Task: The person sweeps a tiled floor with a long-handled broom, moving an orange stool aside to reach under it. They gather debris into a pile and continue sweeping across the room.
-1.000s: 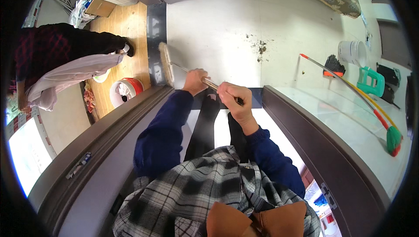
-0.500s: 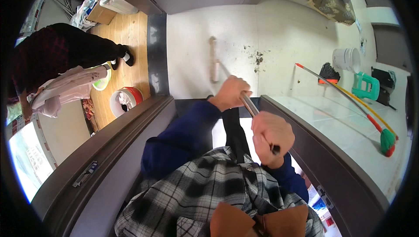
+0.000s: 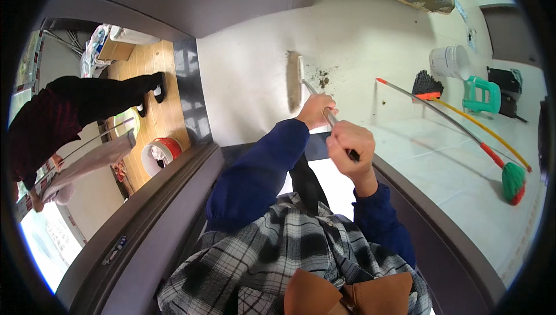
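My left hand (image 3: pixel 316 111) is wrapped round the metal handle of a broom (image 3: pixel 294 82), well down the shaft. Higher up, near the dark end of the same handle, my right hand (image 3: pixel 351 146) is closed on it. The wide broom head with brownish bristles lies on the pale floor, its bristles on the left side. Just right of the head is a patch of dark crumbly dirt (image 3: pixel 323 78), apart from it or barely touching; I cannot tell which. My forearms are in dark blue sleeves.
A door frame (image 3: pixel 145 216) borders me on the left. On the right lie another broom (image 3: pixel 513 184), a dark brush head (image 3: pixel 428 86), a white bucket (image 3: pixel 449 62) and a green stool (image 3: pixel 483 95). Beyond the left frame, a person (image 3: pixel 63 112) holds a stick near a red-and-white bucket (image 3: pixel 162 155).
The broom head has shifted right, closer to the dirt, with both hands still gripping its handle. My view has shifted too. The other person's arms and cloth have moved.
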`<action>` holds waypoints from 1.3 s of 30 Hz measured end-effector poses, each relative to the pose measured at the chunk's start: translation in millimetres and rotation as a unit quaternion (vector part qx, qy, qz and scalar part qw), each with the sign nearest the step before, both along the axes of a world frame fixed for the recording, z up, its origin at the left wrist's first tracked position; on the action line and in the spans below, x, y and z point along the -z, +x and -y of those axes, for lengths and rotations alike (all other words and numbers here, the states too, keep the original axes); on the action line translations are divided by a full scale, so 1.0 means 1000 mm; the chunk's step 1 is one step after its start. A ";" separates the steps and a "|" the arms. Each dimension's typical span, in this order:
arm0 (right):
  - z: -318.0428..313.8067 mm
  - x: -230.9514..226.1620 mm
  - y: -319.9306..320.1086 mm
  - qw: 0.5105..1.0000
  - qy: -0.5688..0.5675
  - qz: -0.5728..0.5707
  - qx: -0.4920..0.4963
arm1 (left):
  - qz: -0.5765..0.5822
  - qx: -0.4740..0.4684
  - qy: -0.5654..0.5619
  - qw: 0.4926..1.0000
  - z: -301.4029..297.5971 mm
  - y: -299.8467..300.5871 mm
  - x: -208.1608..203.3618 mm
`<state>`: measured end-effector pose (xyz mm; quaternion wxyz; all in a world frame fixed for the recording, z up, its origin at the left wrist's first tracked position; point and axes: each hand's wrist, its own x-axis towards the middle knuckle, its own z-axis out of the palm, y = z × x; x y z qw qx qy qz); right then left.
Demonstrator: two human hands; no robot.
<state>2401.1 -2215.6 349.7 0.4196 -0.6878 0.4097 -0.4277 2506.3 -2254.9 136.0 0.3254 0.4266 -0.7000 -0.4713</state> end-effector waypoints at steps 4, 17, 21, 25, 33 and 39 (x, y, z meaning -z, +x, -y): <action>0.015 -0.032 0.019 0.996 -0.071 0.061 -0.004 | -0.017 -0.004 -0.105 0.994 0.020 0.008 -0.047; 0.100 0.085 0.140 0.955 0.134 0.243 0.105 | 0.295 0.080 -0.099 0.947 0.130 0.219 0.050; 0.099 0.081 0.102 0.968 0.048 0.177 0.171 | 0.171 0.128 -0.096 0.972 0.144 0.147 0.061; 0.097 0.026 0.064 0.965 0.063 0.125 0.220 | 0.009 0.120 -0.059 0.991 0.139 0.056 0.040; 0.070 -0.057 0.034 0.968 -0.023 0.146 0.204 | -0.106 0.120 -0.030 0.987 0.103 0.012 -0.072; 0.064 -0.033 -0.052 0.969 0.099 0.194 0.120 | 0.093 0.281 0.126 0.947 0.074 -0.025 -0.033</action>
